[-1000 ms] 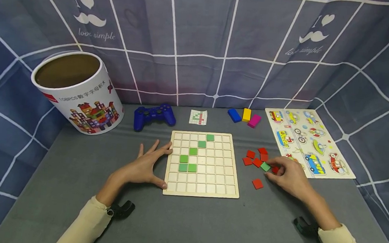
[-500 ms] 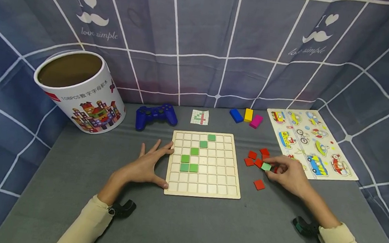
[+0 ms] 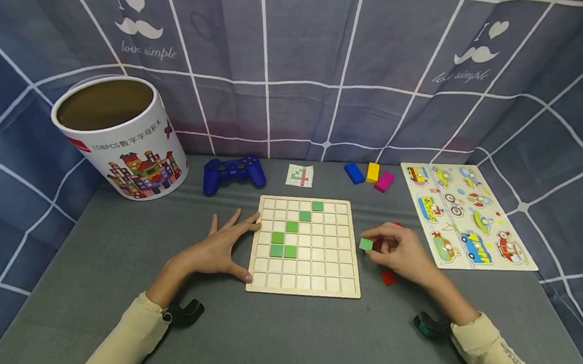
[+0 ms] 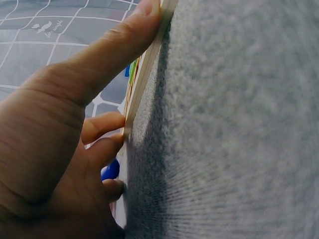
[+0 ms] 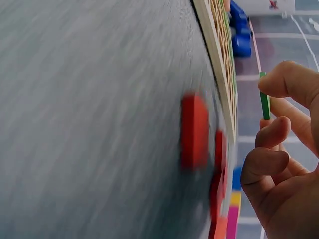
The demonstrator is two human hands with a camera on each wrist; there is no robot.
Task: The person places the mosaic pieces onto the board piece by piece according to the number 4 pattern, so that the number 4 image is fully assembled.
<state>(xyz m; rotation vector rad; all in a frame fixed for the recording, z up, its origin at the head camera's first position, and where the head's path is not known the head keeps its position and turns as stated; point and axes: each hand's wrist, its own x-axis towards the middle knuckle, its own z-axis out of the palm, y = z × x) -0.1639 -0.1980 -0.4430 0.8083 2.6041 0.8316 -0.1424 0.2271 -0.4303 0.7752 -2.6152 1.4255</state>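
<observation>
A square wooden grid board (image 3: 305,267) lies flat in the middle of the head view, with several green tiles (image 3: 292,226) set in its cells. My left hand (image 3: 209,251) is spread at the board's left side, thumb and fingertips touching the edge; the left wrist view shows the same contact. Just right of the board, my right hand (image 3: 401,252) pinches a green square tile (image 3: 366,244) between thumb and finger. In the right wrist view that thin tile (image 5: 264,97) is held above the table. Red tiles (image 3: 388,277) lie under and beside the right hand, which partly hides them.
Behind the board lie a small printed pattern card (image 3: 299,176), a blue game controller (image 3: 234,173) and blue, yellow and magenta blocks (image 3: 373,172). A large white bucket (image 3: 124,146) stands back left. A picture puzzle board (image 3: 466,216) lies at the right.
My right hand has lifted the green tile from among the red ones and carried it left toward the board. The left hand has stayed at the board's edge.
</observation>
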